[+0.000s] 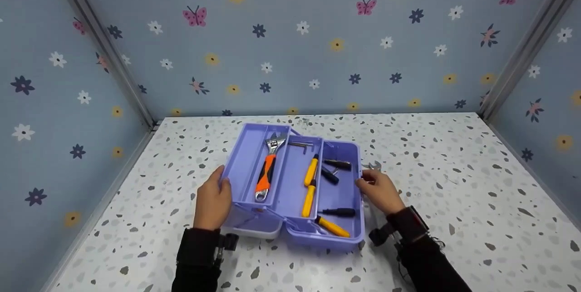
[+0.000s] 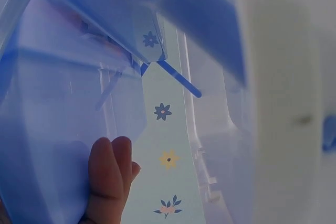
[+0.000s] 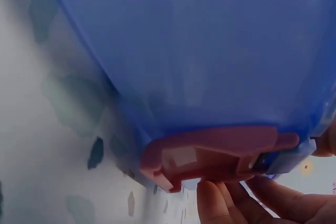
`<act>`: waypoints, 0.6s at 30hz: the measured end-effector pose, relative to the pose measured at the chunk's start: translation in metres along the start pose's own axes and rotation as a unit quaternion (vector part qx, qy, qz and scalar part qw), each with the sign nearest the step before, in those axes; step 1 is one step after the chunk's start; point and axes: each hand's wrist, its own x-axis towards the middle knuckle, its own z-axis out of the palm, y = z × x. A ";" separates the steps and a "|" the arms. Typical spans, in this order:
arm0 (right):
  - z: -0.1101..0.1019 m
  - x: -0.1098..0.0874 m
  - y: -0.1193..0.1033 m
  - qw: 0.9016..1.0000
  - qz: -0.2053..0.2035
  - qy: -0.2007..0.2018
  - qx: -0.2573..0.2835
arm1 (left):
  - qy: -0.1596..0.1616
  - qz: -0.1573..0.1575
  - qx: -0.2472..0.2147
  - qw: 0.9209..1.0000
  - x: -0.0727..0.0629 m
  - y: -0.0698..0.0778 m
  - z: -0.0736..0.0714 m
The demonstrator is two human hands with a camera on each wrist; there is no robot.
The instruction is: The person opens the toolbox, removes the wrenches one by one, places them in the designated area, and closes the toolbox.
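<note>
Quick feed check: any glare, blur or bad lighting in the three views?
Head view: evenly lit, the adjustable wrench reads clearly; left wrist: hazy, bluish, with the pale rim at right blurred; right wrist: dim, the toolbox's side in shade, though the red latch stands out; no strong glare in any.

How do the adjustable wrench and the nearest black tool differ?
The adjustable wrench has some orange; the nearest black tool shows none. The wrench lies along the leftmost tray, the tool crosswise in the bottom compartment. The wrench is larger than the tool. Both lie in the purple toolbox.
</note>
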 end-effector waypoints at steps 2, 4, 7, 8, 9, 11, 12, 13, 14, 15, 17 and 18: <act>0.002 -0.003 0.000 1.000 -0.001 0.005 0.002 | 0.000 -0.001 -0.001 1.000 0.001 0.000 0.000; 0.004 -0.005 0.000 1.000 -0.002 0.007 0.004 | -0.007 -0.010 -0.003 1.000 0.000 0.001 -0.001; 0.006 -0.008 0.001 1.000 -0.006 0.007 0.005 | -0.016 -0.021 -0.008 1.000 0.000 0.001 -0.002; 0.007 -0.009 0.001 1.000 -0.005 0.009 0.006 | -0.017 -0.021 -0.008 1.000 0.000 0.001 -0.002; 0.007 -0.010 0.001 1.000 -0.004 0.011 0.008 | -0.017 -0.021 -0.008 1.000 0.000 0.001 -0.002; 0.007 -0.011 0.001 1.000 -0.005 0.017 0.010 | -0.017 -0.020 -0.007 1.000 0.000 0.001 -0.002; 0.007 -0.012 0.001 1.000 -0.005 0.019 0.012 | -0.016 -0.020 -0.005 1.000 0.000 0.001 -0.001; 0.007 -0.013 0.001 1.000 -0.006 0.021 0.012 | -0.016 -0.020 -0.004 1.000 0.000 0.002 -0.001; 0.008 -0.013 0.001 1.000 -0.008 0.024 0.010 | -0.016 -0.021 -0.002 1.000 0.000 0.002 -0.001; 0.008 -0.014 0.001 1.000 -0.009 0.025 0.007 | -0.015 -0.021 0.000 1.000 -0.001 0.002 -0.001; 0.010 -0.014 0.001 1.000 -0.014 0.028 -0.001 | -0.013 -0.021 0.006 1.000 -0.001 0.003 -0.001; 0.010 -0.015 0.001 0.999 -0.015 0.029 -0.004 | -0.013 -0.020 0.010 1.000 0.000 0.004 -0.001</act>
